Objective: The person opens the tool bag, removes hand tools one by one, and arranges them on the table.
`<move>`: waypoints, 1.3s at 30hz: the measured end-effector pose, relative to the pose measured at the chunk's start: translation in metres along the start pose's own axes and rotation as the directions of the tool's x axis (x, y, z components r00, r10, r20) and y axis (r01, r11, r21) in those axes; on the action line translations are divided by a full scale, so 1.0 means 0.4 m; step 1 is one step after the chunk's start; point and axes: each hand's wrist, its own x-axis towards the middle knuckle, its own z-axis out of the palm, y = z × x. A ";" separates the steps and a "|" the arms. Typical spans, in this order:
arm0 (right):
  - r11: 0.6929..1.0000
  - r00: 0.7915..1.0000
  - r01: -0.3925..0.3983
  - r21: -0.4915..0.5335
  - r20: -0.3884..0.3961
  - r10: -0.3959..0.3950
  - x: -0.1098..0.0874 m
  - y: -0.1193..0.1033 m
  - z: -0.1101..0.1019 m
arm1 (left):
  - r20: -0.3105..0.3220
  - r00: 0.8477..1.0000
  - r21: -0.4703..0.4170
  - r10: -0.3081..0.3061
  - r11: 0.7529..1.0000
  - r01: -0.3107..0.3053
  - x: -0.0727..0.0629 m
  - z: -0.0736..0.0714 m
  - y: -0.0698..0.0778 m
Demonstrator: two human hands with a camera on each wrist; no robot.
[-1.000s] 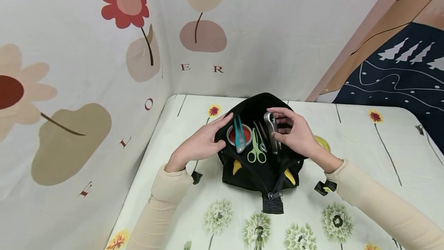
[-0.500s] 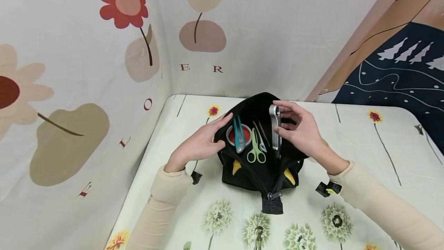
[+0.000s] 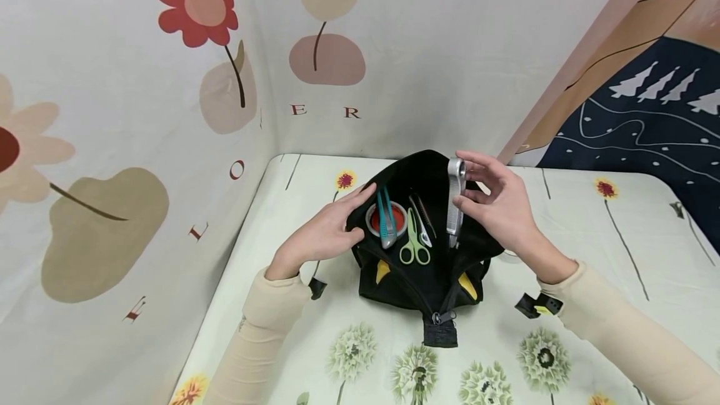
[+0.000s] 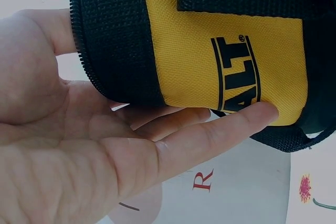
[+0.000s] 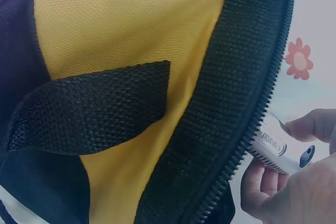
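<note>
Two hands, apart: my left hand (image 3: pixel 322 231) lies straight-fingered along the side of a black bag (image 3: pixel 394 289), and my right hand (image 3: pixel 503 210) pinches a silver tool (image 3: pixel 454 208) at the right of the bag's mouth, near green scissors (image 3: pixel 414 246) and a blue cutter (image 3: pixel 387 224) inside.

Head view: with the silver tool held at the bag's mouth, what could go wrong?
The silver tool, gripped only at its upper part by the right hand, might slip and drop near the green scissors. Its lower end could snag on the black bag, whose edge is close by. If the left hand lets go, the mouth might sag.
</note>
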 end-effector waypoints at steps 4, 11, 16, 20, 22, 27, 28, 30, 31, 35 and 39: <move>0.999 1.000 0.010 0.044 -0.016 -0.010 -0.001 -0.012 -0.010 | 0.001 1.000 -0.006 0.001 1.000 -0.001 0.000 0.001 0.000; 0.996 0.999 0.039 0.081 -0.033 -0.037 0.001 -0.043 -0.044 | -0.002 1.000 -0.008 -0.001 1.000 0.001 0.000 0.002 -0.003; 0.995 0.996 0.059 0.082 -0.076 -0.053 -0.007 -0.064 -0.083 | 0.002 1.000 -0.010 -0.006 1.000 0.006 0.001 0.000 -0.001; 0.993 0.994 0.049 0.110 -0.103 -0.038 -0.013 -0.072 -0.111 | 0.002 1.000 -0.001 -0.001 1.000 0.001 0.003 -0.001 -0.001; 0.993 0.993 0.042 0.110 -0.113 -0.030 -0.016 -0.075 -0.124 | 0.002 1.000 0.003 0.002 1.000 -0.002 0.003 -0.001 -0.001; 0.988 0.990 0.040 0.152 -0.142 -0.019 -0.024 -0.077 -0.156 | -0.010 1.000 0.030 0.010 0.999 -0.010 0.005 0.001 -0.004; 0.985 0.989 0.042 0.169 -0.147 -0.017 -0.026 -0.075 -0.161 | -0.011 1.000 0.035 0.011 0.999 -0.010 0.006 0.001 -0.004; 0.979 0.988 0.046 0.197 -0.155 -0.015 -0.032 -0.071 -0.170 | -0.008 1.000 0.032 0.006 0.999 -0.006 0.005 0.001 -0.003; 0.978 0.987 0.047 0.203 -0.158 -0.014 -0.037 -0.069 -0.174 | -0.006 1.000 0.031 0.006 1.000 -0.006 0.006 0.001 -0.004; 0.978 0.987 0.043 0.206 -0.162 -0.010 -0.055 -0.061 -0.194 | -0.007 1.000 0.033 0.015 0.999 -0.015 0.007 0.003 -0.005; 0.974 0.984 0.027 0.224 -0.179 0.014 -0.068 -0.050 -0.220 | -0.009 1.000 0.032 0.019 0.999 -0.018 0.008 0.004 -0.005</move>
